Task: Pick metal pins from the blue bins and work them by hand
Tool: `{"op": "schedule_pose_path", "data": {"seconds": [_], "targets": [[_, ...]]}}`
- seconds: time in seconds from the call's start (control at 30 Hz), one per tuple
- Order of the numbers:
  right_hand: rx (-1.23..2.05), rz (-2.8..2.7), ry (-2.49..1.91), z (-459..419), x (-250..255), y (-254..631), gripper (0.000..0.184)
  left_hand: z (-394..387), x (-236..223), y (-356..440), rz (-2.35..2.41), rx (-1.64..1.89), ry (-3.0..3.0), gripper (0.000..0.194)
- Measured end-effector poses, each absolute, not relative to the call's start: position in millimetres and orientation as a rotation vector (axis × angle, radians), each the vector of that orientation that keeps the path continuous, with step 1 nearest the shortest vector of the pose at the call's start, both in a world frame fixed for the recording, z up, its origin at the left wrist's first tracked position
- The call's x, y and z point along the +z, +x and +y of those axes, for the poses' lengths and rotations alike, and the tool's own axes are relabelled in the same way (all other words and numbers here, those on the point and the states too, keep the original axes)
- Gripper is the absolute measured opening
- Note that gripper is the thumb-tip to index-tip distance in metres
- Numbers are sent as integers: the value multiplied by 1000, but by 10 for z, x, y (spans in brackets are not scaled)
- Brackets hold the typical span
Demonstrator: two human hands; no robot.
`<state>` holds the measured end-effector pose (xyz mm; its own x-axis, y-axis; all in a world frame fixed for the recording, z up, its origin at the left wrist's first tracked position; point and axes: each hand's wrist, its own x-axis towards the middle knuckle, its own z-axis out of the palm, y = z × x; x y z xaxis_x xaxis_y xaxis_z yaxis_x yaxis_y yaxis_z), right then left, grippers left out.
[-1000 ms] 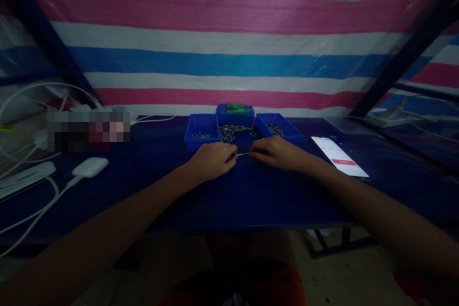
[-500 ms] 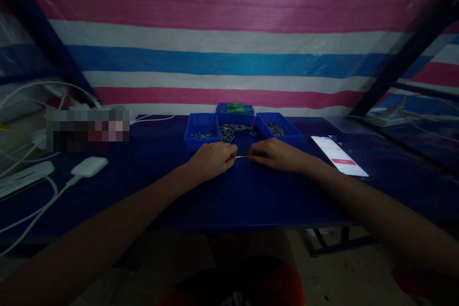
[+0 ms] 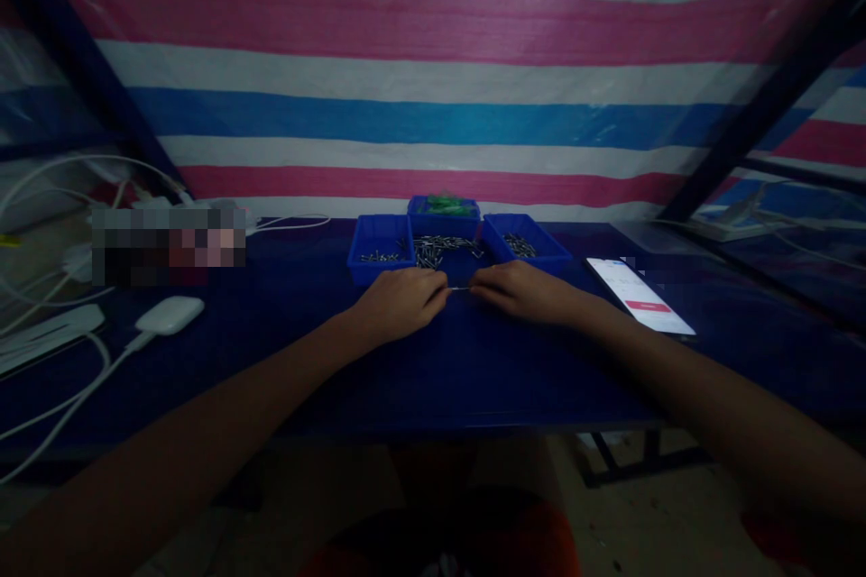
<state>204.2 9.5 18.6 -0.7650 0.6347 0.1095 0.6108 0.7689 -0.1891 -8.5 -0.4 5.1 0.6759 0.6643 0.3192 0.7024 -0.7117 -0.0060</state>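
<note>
In the head view, the left hand [image 3: 404,299] and right hand [image 3: 515,289] pinch a thin metal rod [image 3: 460,289] between them, over the bench [image 3: 446,379], between its front and back edges. Loose metal pins [image 3: 443,243] lie before a blue bin [image 3: 444,223] at the back edge.

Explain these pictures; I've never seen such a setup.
There is no machine: these are a person's bare left hand and right hand, seen by one camera worn on the head. Between them the fingertips hold a thin shiny piece, too small to identify. On the blue table stand three blue bins: small metal pieces in the nearer two, something green in the back one. More loose metal pieces lie between the bins. A lit phone lies on the right, a white cabled device on the left.
</note>
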Motion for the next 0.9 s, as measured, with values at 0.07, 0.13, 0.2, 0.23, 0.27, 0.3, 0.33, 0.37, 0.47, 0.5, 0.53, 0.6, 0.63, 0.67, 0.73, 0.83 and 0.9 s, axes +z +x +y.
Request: {"op": "schedule_pose_path", "data": {"seconds": [0.07,0.13,0.2,0.23,0.27,0.3,0.33,0.37,0.47,0.5,0.53,0.6,0.63,0.67,0.73,0.83,0.9], "targets": [[226,-2816,-982,85,184,2033,24,-9,57,-78,-1129,-434,-2752,28],[244,-2835,-963,72,182,2024,24,-14,65,-73,-1128,-420,-2754,30],[258,-2842,-954,62,180,2018,24,-21,73,-71,-1126,-422,-2764,32],[264,-2840,-956,58,180,2016,23,-24,76,-70,-1127,-426,-2767,32],[270,-2836,-958,56,179,2016,23,-26,79,-70,-1130,-427,-2769,32],[278,-2833,-960,55,178,2016,22,-28,81,-70,-1133,-426,-2770,32],[289,-2830,-964,55,178,2017,22,-29,82,-70,-1137,-427,-2771,32],[308,-2824,-967,55,177,2018,21,-30,83,-71,-1137,-435,-2775,32],[452,-2775,-966,52,180,2017,21,-30,81,-74,-1093,-508,-2822,29],[519,-2753,-962,48,183,2014,22,-30,80,-75,-1069,-541,-2842,26],[581,-2733,-954,42,187,2008,22,-31,78,-76,-1045,-572,-2860,24],[667,-2710,-941,27,198,1993,23,-32,74,-78,-1006,-620,-2881,22],[687,-2706,-934,19,203,1985,24,-32,71,-78,-992,-638,-2888,21],[697,-2705,-927,11,209,1977,24,-31,67,-79,-974,-654,-2895,21],[700,-2709,-916,-1,217,1963,25,-26,59,-80,-927,-674,-2921,22],[683,-2721,-911,-7,217,1952,24,-18,46,-81,-833,-690,-2965,23],[677,-2725,-906,-1,208,1950,24,-18,43,-80,-790,-694,-2986,23]]}}
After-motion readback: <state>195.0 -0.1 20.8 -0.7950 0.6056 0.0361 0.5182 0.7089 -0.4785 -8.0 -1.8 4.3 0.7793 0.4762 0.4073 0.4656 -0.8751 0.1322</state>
